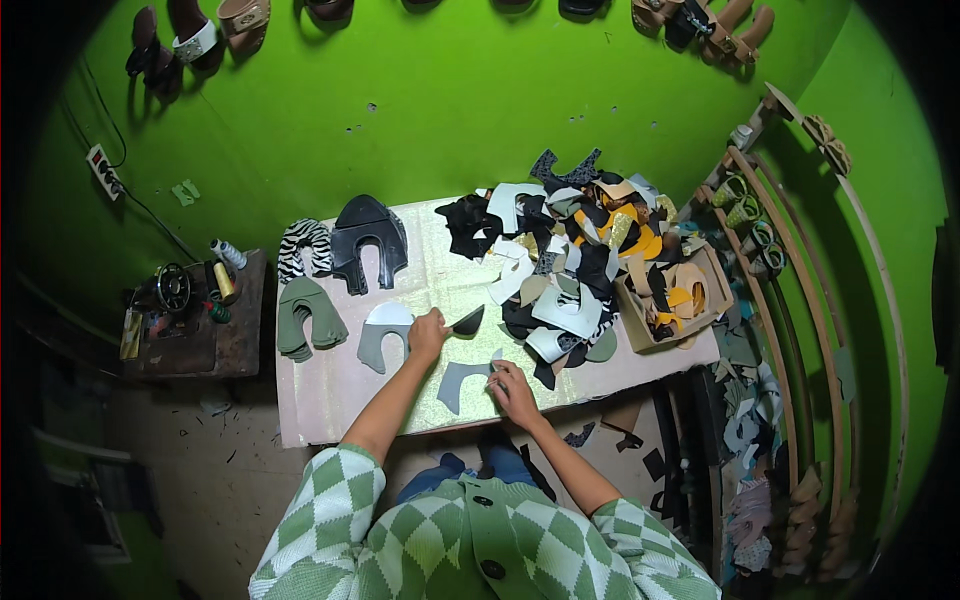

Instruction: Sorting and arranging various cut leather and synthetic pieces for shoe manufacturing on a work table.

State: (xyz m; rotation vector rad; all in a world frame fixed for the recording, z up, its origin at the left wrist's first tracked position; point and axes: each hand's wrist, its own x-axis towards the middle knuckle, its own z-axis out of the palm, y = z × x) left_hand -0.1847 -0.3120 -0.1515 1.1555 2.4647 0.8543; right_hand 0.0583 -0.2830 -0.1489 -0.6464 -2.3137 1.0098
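Note:
My left hand (428, 336) is closed on one end of a small dark half-round piece (468, 322) with a straight upper edge, held over the table. Close to the front edge, my right hand (513, 393) has its fingers drawn together at the right end of a grey curved cut piece (456, 384). Those fingers hide part of the piece. Left of my left hand lies a white and grey U-shaped piece (378, 338). Beyond it are green U-shaped pieces (308, 318), a zebra-striped one (304, 250) and black ones (370, 240).
A big heap of mixed scraps (565, 255) covers the table's right part, beside a box (668, 338) of offcuts. The pale table (330, 410) ends just before my body. At left stands a sewing machine (172, 288); at right, a wooden rack (800, 300) with shoes.

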